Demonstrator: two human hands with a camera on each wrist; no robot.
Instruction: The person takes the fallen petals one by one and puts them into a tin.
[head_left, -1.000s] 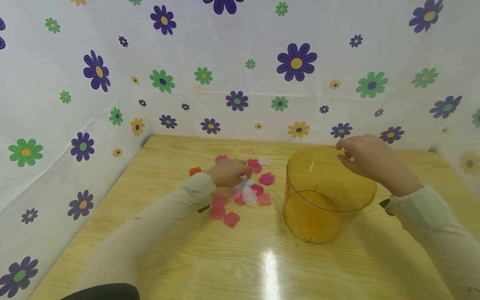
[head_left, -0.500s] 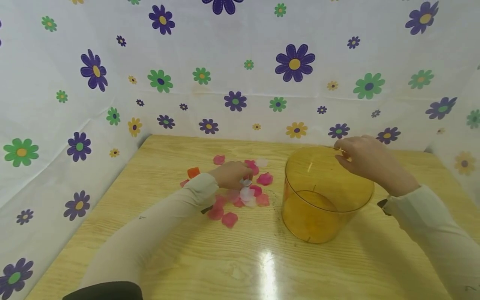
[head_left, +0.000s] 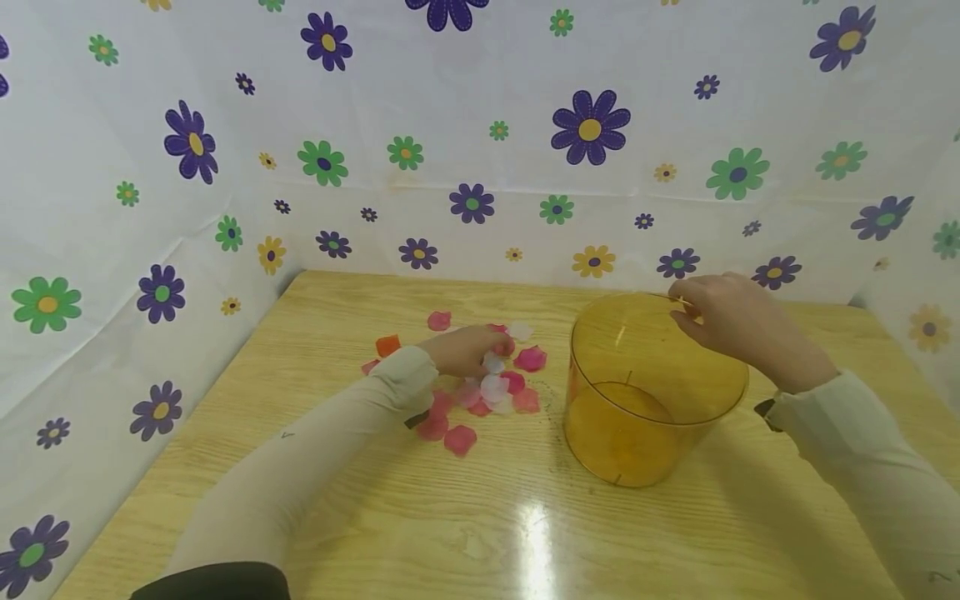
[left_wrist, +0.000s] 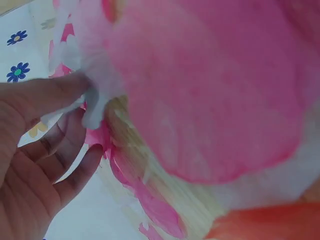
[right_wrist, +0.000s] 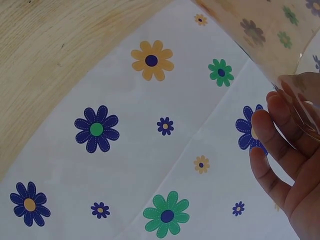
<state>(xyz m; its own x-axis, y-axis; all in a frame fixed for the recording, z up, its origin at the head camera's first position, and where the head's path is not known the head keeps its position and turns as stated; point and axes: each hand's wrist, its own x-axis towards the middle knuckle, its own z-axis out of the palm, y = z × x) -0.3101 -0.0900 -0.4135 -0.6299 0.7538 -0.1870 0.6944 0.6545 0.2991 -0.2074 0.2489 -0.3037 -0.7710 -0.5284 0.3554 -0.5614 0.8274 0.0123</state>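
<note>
Loose cloth-like petals in pink, white and one orange lie in a scattered heap on the table, left of a see-through amber tub (head_left: 637, 442). Over the back of this heap is my left hand (head_left: 463, 350), palm down. In the left wrist view, its thumb and fingers pinch a white petal (left_wrist: 102, 82), while a large pink petal (left_wrist: 210, 90) fills much of the picture. My right hand (head_left: 742, 329) grips the tub's far right rim between thumb and fingers; the right wrist view shows this hand (right_wrist: 295, 145) at the clear edge. Inside the tub, no petals show.
An orange petal (head_left: 387, 345) lies left of the heap, and a pink petal (head_left: 460, 439) at its front. The wooden table (head_left: 420, 517) meets a flower-printed white cloth (head_left: 450, 108) at the back and sides.
My left hand has shifted slightly among the petals, its fingertips now over the pink ones at the back. The right hand keeps its grip on the tub, which stays put.
</note>
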